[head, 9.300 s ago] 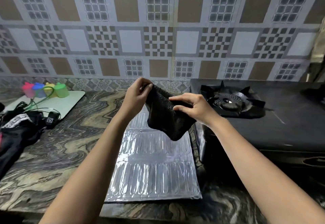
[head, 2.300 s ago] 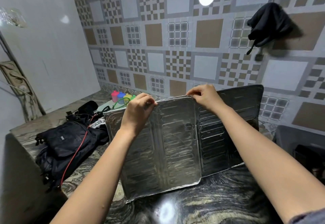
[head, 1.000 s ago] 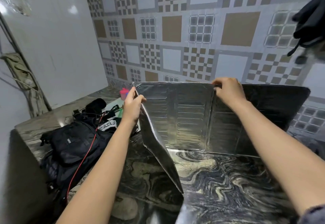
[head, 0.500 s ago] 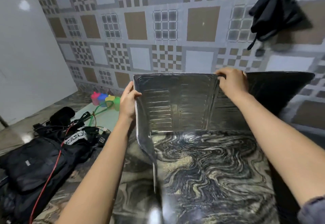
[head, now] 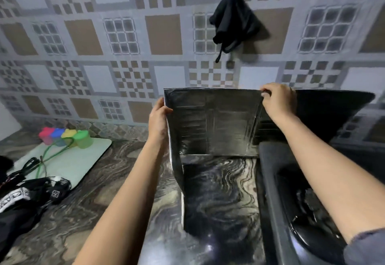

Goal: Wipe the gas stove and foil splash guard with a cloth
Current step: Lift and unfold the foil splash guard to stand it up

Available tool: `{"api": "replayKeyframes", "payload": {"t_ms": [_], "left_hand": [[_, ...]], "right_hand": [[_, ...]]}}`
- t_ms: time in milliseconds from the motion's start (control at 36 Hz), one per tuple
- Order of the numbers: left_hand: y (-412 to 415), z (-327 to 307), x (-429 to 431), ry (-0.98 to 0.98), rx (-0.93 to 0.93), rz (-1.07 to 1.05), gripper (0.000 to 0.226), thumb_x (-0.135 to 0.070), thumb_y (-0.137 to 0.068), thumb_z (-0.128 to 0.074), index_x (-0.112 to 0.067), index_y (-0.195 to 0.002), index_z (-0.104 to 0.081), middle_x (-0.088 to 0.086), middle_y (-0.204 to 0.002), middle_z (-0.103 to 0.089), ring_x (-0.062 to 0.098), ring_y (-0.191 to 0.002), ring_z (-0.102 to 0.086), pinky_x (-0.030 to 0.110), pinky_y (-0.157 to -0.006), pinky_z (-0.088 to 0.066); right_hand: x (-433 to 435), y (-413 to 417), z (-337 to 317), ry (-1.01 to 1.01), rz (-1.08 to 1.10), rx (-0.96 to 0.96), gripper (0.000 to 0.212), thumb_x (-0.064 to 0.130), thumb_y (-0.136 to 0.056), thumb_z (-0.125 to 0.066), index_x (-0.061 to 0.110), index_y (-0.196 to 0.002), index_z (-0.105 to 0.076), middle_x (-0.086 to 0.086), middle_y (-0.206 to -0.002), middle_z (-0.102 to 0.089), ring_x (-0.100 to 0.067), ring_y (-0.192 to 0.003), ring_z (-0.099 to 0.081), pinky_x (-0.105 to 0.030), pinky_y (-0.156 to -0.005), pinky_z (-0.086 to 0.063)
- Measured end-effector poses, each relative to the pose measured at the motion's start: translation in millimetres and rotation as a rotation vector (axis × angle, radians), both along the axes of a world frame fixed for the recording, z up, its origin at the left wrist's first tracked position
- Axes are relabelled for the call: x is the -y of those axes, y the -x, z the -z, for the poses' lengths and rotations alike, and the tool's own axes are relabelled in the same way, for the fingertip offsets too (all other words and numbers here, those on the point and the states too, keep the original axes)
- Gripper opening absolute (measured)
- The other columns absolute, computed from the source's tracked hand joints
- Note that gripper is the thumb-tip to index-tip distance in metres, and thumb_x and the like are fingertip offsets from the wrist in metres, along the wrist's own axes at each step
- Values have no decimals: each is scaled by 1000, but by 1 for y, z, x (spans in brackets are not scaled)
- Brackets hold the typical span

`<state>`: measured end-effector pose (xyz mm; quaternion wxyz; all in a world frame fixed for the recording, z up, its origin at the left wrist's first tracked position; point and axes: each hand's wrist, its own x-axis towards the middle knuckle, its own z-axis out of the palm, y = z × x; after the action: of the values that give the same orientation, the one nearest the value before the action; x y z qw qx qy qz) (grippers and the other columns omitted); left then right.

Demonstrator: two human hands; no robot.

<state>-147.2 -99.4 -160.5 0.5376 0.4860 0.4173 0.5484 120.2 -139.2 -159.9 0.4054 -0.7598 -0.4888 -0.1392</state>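
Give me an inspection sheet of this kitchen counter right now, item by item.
Surface: marbled stone counter, glossy.
Job's things: foil splash guard upright, unfolded; gas stove at right; black cloth hanging on the wall.
Clutter: coloured containers on a pale mat; black bag.
Hands: left hand holds the guard's left fold, right hand its top edge.
Cables: green cord, black cords beside the bag.
Surroundings: patterned tile wall.

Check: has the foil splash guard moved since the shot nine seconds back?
Yes. The foil splash guard lay flat on the countertop left of the stove; now it stands unfolded against the tiled wall.
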Motion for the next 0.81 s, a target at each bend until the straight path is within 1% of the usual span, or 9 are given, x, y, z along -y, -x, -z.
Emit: {"api": "replayKeyframes", "payload": {"t_ms": [194,278,333,389,444,528,583,694,806], "left_hand": [[-72,-8,15,47,48,147,52,10,-86,-32,-14,-128,-50,-11,-86,-57,0,-72,-51,4,-45,-44],[-98,-10,20,55,33,160,53,9,-85,-34,-11,-132,-49,-2,-107,-56,7,-83,-54,3,-45,-44],[-114,-12,21,57,45,165,54,9,-85,-35,-11,-133,-48,-1,-109,-54,14,-94,-55,3,-47,-45],[-129,-11,22,60,62,188,52,10,-85,-34,-13,-130,-50,-3,-103,-58,11,-85,-56,5,-47,-46],[-141,-9,21,80,71,228,47,8,-85,-35,-14,-123,-52,-2,-104,-62,12,-90,-59,11,-58,-52],[-159,-3,17,115,99,266,57,6,-85,-38,-17,-136,-46,3,-127,-56,18,-109,-57,31,-87,-52],[-169,-3,18,135,102,271,57,6,-85,-39,-18,-137,-45,5,-130,-56,22,-113,-56,35,-90,-52],[-188,-1,19,114,56,273,55,4,-86,-41,-14,-138,-44,5,-136,-51,20,-120,-51,14,-67,-50],[-207,6,15,121,45,281,54,3,-88,-41,-12,-140,-41,2,-141,-45,18,-127,-43,11,-71,-44]], "right_hand": [[30,-62,4,13,189,-50,23,8,-90,-55,13,-107,-70,-14,-110,-68,-34,-106,-57,-36,-91,-46],[44,-85,6,19,243,-37,22,9,-90,-55,15,-105,-70,-13,-107,-69,-35,-103,-58,-37,-88,-46],[51,-100,7,21,272,-30,22,10,-90,-55,15,-105,-70,-13,-105,-69,-35,-103,-58,-37,-89,-45],[56,-115,8,10,299,-45,22,11,-89,-56,17,-104,-70,-13,-105,-70,-35,-104,-58,-37,-89,-46],[61,-129,8,-4,304,-58,22,9,-88,-57,17,-103,-71,-12,-105,-71,-34,-102,-59,-38,-89,-48],[69,-147,7,-10,301,-85,22,7,-88,-56,16,-100,-72,-12,-105,-71,-34,-99,-60,-40,-88,-50],[72,-158,7,-11,309,-109,21,7,-89,-56,16,-99,-72,-11,-106,-71,-34,-100,-60,-38,-88,-48],[74,-180,7,-25,318,-126,22,5,-88,-56,16,-96,-73,-10,-101,-72,-33,-98,-60,-37,-86,-49],[70,-199,10,-39,314,-137,22,3,-86,-56,15,-96,-73,-11,-100,-72,-34,-97,-60,-41,-89,-49]]}}
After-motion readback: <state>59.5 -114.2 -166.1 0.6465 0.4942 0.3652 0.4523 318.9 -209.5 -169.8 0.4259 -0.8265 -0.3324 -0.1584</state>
